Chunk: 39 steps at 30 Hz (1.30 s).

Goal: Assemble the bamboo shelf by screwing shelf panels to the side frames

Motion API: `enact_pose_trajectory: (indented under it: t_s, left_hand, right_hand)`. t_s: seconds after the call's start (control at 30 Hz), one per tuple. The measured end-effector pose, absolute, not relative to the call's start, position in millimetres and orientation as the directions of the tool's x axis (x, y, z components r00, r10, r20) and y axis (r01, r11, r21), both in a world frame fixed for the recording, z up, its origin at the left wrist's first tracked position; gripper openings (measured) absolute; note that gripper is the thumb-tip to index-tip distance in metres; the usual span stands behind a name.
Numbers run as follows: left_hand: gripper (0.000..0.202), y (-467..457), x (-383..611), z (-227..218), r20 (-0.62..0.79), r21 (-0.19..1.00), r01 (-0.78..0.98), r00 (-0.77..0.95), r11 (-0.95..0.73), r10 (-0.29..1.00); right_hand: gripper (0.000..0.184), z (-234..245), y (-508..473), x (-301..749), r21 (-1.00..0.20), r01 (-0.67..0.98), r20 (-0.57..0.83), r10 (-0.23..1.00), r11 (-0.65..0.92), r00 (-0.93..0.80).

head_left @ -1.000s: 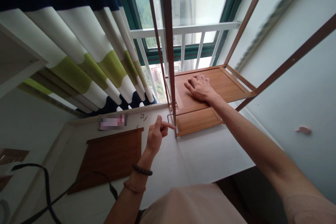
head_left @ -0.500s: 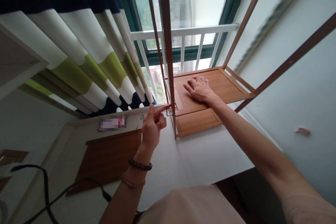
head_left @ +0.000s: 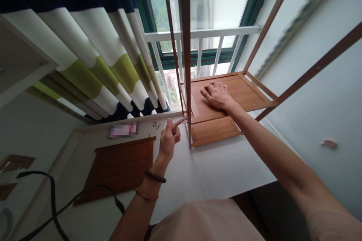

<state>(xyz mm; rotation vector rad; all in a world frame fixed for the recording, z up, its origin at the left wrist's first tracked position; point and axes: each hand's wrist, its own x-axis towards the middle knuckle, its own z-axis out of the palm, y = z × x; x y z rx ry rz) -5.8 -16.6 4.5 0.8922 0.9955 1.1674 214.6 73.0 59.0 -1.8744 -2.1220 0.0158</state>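
Observation:
A wooden shelf rack (head_left: 185,56) stands on the white surface, its upright posts rising past the window. At the near post, my left hand (head_left: 169,139) is at a small bent metal rod, seemingly a hex key (head_left: 184,121). The index finger reaches out onto it while the other fingers are curled; how firmly they grip is hard to see. My right hand (head_left: 217,95) rests with fingers spread on the upper wooden shelf panel (head_left: 246,88). Below it sits a lower shelf panel (head_left: 215,129).
A loose wooden board (head_left: 118,169) lies left on the white surface (head_left: 215,169). Beyond it are several small screws (head_left: 156,125) and a blurred-out flat object (head_left: 123,130). A black cable (head_left: 53,192) loops at lower left. Curtains (head_left: 93,71) and a white railing (head_left: 203,34) border the window.
The view has shifted slightly, so the scene sits a little further right. My left index finger has moved slightly down at the hex key. My right hand stays on the shelf panel.

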Motion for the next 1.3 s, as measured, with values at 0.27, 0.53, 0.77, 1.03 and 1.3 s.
enact_pose_trajectory:
  t_s: [0.27,0.53,0.77,1.03,1.3]
  left_hand:
    - [0.051,-13,-3,45,0.008,0.785,-0.597,0.282,0.169,0.959]
    - [0.062,-30,-13,5,-0.024,0.912,-0.388,0.28,0.136,0.96]
    - [0.071,-18,-12,3,-0.028,0.999,0.03,0.126,0.025,0.992]
    - [0.058,-5,-9,40,0.129,0.951,-0.303,0.216,-0.059,0.968]
    - [0.062,-23,-4,10,0.047,0.894,-0.447,0.184,0.041,0.982]
  right_hand:
    - [0.061,58,75,215,-0.22,0.964,0.23,0.968,0.15,-0.098]
    - [0.06,59,73,214,-0.201,0.97,0.215,0.972,0.14,-0.096]
    - [0.061,60,72,214,-0.204,0.968,0.218,0.971,0.143,-0.098]
    - [0.061,57,75,215,-0.205,0.967,0.231,0.968,0.151,-0.103]
    - [0.059,58,74,215,-0.191,0.971,0.228,0.969,0.144,-0.099]
